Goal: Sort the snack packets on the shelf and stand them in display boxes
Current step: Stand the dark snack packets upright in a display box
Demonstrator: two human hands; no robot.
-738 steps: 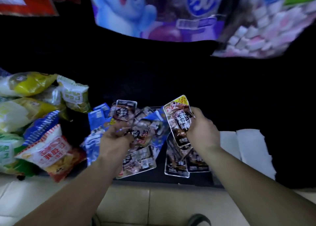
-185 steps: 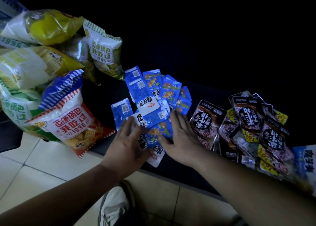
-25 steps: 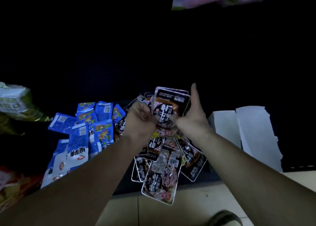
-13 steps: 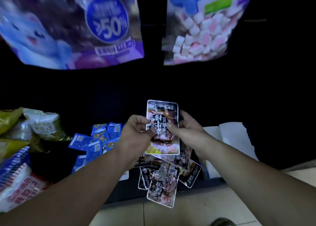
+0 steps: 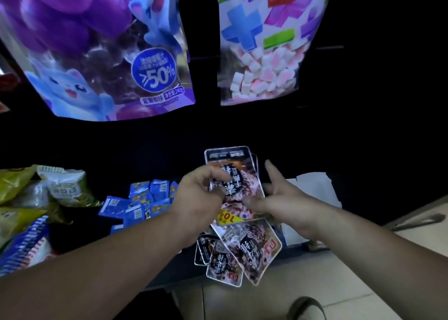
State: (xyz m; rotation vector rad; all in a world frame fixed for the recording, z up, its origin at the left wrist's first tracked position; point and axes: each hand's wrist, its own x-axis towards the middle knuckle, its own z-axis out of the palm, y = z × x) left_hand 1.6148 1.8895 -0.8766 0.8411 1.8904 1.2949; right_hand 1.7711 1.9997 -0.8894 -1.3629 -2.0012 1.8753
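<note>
At frame centre, left hand (image 5: 201, 198) grips a stack of dark packets (image 5: 231, 172), held upright. Right hand (image 5: 278, 198) is just beside it, fingers spread, thumb at the stack's lower edge. Below, loose dark packets (image 5: 242, 254) overhang the shelf (image 5: 77, 232) front. Blue packets (image 5: 138, 203) lie left. White box (image 5: 312, 188) sits right, partly hidden behind the right hand. Purple bag (image 5: 97, 53) and marshmallow bag (image 5: 266, 53) hang above.

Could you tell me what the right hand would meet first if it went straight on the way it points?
Most likely the stack of dark packets that the left hand grips: the right hand points toward it, fingertips near its edge, though depth is unclear.
</note>
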